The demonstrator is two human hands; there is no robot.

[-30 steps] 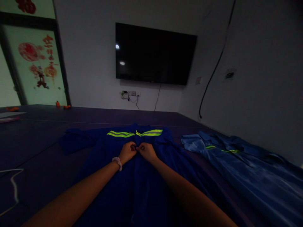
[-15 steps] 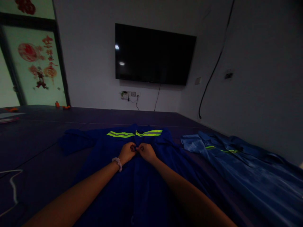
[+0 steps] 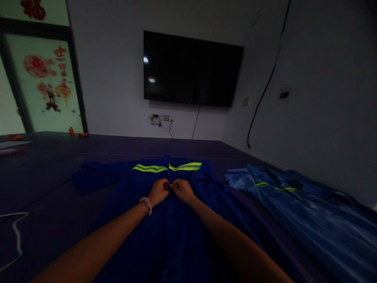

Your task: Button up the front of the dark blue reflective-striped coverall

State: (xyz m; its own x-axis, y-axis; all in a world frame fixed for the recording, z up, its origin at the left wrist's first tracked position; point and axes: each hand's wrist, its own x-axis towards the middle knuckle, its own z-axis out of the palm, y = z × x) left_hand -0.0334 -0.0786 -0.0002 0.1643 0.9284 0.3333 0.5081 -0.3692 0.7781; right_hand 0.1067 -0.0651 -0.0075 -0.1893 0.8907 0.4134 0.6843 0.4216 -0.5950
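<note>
A dark blue work jacket point(image 3: 138, 243) with yellow-green reflective stripes across its chest lies spread out before me. Just below the stripes, at the front opening, my left hand point(image 3: 159, 191) pinches the jacket's edge; a scrunchie point(image 3: 146, 205) circles that wrist. Close against it, my right hand point(image 3: 182, 190) pinches the same front edge from the other side. The fingertips of both hands nearly meet, and whatever small part lies between them, such as a button, is too dark to make out.
A lighter blue garment point(image 3: 309, 212) with a yellow-green stripe lies at the right, by the wall. A white cable point(image 3: 17, 232) curls at the left on the dark purple floor point(image 3: 53, 157). Small orange objects point(image 3: 83, 135) sit near the door. A television point(image 3: 193, 68) hangs on the far wall.
Both hands stay at the same spot on the jacket front, with only slight finger movement. The jacket and the other garment have not moved.
</note>
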